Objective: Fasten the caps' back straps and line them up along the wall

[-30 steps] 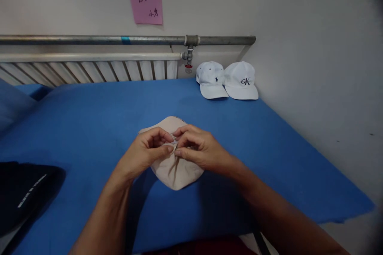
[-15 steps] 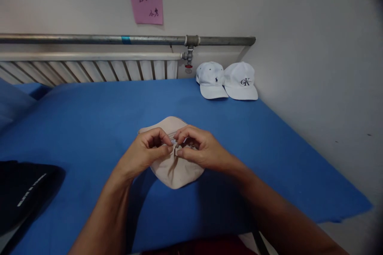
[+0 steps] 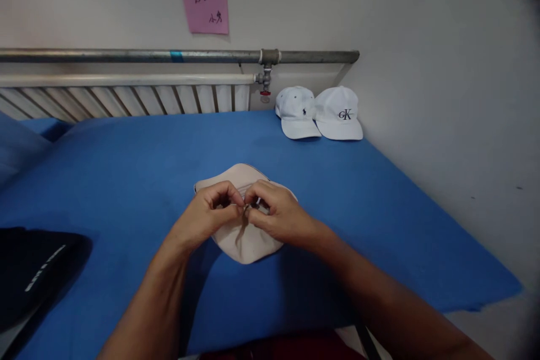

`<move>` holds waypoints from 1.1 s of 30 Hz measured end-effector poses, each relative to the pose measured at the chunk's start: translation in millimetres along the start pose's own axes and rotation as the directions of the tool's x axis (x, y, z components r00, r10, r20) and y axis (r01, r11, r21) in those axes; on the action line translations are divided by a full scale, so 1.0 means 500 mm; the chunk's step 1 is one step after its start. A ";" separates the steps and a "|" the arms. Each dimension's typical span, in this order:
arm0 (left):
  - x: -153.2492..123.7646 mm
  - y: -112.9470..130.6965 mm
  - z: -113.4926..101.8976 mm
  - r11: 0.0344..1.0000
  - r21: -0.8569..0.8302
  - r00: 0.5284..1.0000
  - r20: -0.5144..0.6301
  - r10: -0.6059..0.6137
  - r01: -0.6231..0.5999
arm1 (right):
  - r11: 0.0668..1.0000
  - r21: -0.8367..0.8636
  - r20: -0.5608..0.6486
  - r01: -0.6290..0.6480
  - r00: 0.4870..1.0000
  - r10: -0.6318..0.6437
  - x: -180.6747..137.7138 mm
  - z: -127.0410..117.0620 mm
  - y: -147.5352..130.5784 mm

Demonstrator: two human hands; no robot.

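Observation:
A beige cap (image 3: 247,242) lies on the blue table cover (image 3: 126,180) in front of me, its brim pointing away toward the wall. My left hand (image 3: 206,216) and my right hand (image 3: 278,215) meet over the cap's near side, fingertips pinched together on its strap and a small buckle. The pinched spot is mostly hidden by my fingers.
Two white caps (image 3: 297,112) (image 3: 340,113) sit side by side at the far right against the wall. A black cloth item (image 3: 29,270) lies at the left edge. A radiator (image 3: 126,98) and a metal pipe (image 3: 169,56) run along the back wall under a pink note (image 3: 203,0).
My right hand has curled in tighter and slid slightly left toward the left hand; both keep pinching the strap. The cap has barely shifted.

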State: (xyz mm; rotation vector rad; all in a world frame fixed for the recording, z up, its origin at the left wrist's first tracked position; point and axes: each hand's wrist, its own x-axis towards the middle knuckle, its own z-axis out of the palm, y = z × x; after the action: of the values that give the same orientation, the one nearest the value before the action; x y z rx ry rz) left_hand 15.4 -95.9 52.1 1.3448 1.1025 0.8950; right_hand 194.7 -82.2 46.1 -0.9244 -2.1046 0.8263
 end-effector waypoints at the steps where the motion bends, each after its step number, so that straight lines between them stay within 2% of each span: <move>1: 0.000 -0.001 -0.001 1.000 0.008 1.000 0.010 -0.004 0.004 | 1.000 -0.022 -0.010 0.018 1.000 -0.018 0.000 0.002 0.001; 4: 0.004 -0.006 -0.008 0.999 -0.035 0.999 0.037 -0.022 0.024 | 0.997 -0.053 -0.015 0.062 0.998 -0.063 -0.001 0.005 0.005; 9: 0.009 -0.016 -0.022 0.951 -0.258 0.985 0.076 -0.156 0.170 | 0.997 0.076 0.011 0.028 1.000 -0.029 -0.004 0.000 0.012; 14: 0.008 -0.018 -0.030 0.933 -0.311 0.977 0.167 -0.136 0.183 | 0.990 0.135 0.017 0.043 0.999 -0.046 -0.006 -0.006 0.011; 20: 0.008 -0.017 -0.033 0.936 -0.281 0.968 0.192 -0.160 0.211 | 0.987 0.151 0.032 0.063 0.997 -0.069 -0.007 -0.005 0.012; 28: 0.007 -0.016 -0.036 0.971 -0.103 0.950 0.250 -0.186 0.217 | 0.985 0.073 0.017 0.155 0.987 -0.157 -0.009 -0.001 0.010; 33: 0.005 -0.006 -0.036 0.978 -0.077 0.958 0.231 -0.171 0.193 | 0.992 0.073 0.113 0.106 0.987 -0.114 -0.009 -0.016 0.007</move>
State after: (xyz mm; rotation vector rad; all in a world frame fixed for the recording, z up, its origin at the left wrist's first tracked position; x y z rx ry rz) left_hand -1.3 -88.8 50.3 1.2079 0.9773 0.6377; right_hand 204.5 -81.6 46.7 -0.7333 -2.1927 0.9075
